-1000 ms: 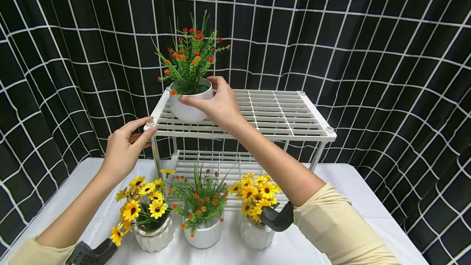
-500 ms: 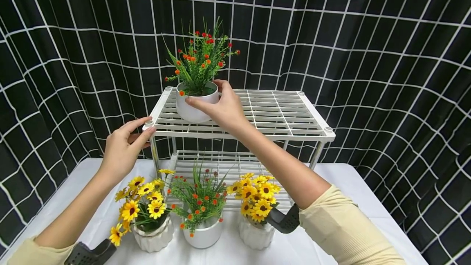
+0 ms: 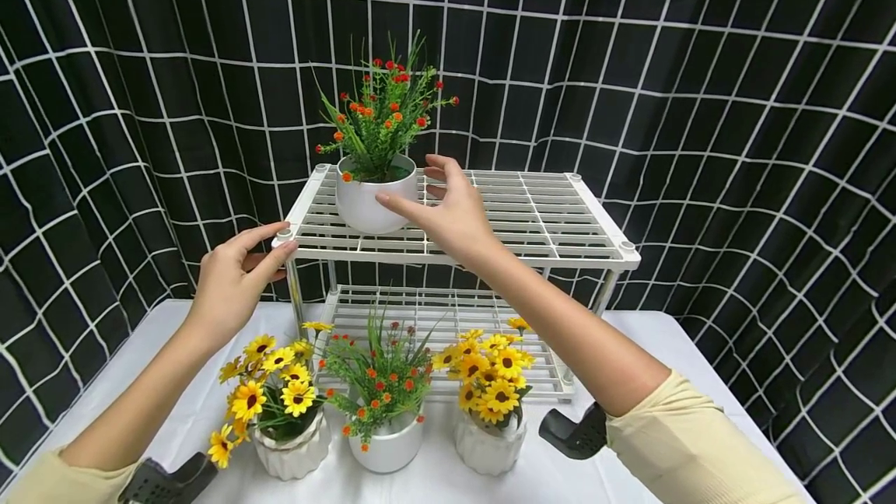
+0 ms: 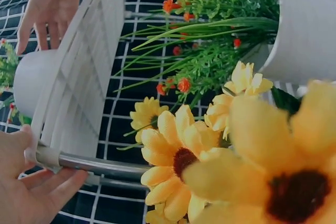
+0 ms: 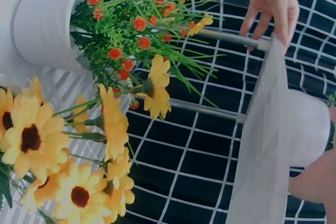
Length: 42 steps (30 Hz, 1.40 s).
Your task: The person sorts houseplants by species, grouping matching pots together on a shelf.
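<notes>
A white pot with red and orange flowers (image 3: 374, 204) stands upright on the top tier of a white wire shelf rack (image 3: 518, 212), towards its left end. My right hand (image 3: 458, 212) is beside the pot's right side, thumb and fingers spread. Its fingers are apart from the pot; the thumb tip overlaps the pot's front, and whether it touches is unclear. My left hand (image 3: 234, 278) grips the rack's front left corner. In the left wrist view the left hand (image 4: 31, 187) has its fingers and thumb around the corner by the metal post (image 4: 105, 163).
In front of the rack on the white-covered table (image 3: 651, 341) stand a left pot of yellow flowers (image 3: 292, 449), a middle white pot with orange flowers (image 3: 388, 446) and a right pot of yellow flowers (image 3: 490, 446). A black grid-patterned curtain (image 3: 532, 53) hangs behind.
The red-flowered pot moved slightly right along the top tier, held in the right hand. Then the right hand let go and drew back to the right. The left hand stayed at the corner.
</notes>
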Motion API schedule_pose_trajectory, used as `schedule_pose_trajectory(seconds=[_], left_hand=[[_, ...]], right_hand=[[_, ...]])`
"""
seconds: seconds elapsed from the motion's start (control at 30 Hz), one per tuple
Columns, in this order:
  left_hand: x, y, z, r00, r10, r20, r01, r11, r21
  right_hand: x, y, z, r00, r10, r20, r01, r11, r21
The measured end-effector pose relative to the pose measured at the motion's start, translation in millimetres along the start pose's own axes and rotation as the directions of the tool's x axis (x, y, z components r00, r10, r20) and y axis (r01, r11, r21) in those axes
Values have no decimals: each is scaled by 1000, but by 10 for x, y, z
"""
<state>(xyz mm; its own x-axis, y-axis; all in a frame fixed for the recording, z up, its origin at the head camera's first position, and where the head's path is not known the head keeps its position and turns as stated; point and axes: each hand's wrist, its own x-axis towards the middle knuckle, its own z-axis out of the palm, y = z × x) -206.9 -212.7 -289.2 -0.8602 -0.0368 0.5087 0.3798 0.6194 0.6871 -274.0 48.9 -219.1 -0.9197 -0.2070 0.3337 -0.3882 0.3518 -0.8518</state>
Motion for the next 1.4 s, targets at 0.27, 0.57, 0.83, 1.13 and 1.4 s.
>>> schedule_pose_trajectory(seconds=[0.27, 0.57, 0.83, 1.13, 1.4], left_hand=[[10, 7, 3, 1000, 18, -8, -18, 1000, 4], [12, -13, -16, 1000, -7, 7, 7, 1000, -10], [18, -22, -20, 1000, -18, 18, 19, 999, -26], [19, -20, -25, 1000, -24, 15, 24, 999, -31], [10, -4, -22, 999, -34, 27, 35, 999, -33]], right_hand=[[-134, 33, -171, 1000, -6, -15, 5, 1000, -9], [-328, 85, -285, 1000, -3, -11, 3, 1000, 13], [-556, 155, -332, 996, -87, 6, 87, 995, 38], [-845, 259, -247, 979, -203, -24, 204, 979, 4], [-1075, 340, -163, 970, -241, -21, 242, 970, 35]])
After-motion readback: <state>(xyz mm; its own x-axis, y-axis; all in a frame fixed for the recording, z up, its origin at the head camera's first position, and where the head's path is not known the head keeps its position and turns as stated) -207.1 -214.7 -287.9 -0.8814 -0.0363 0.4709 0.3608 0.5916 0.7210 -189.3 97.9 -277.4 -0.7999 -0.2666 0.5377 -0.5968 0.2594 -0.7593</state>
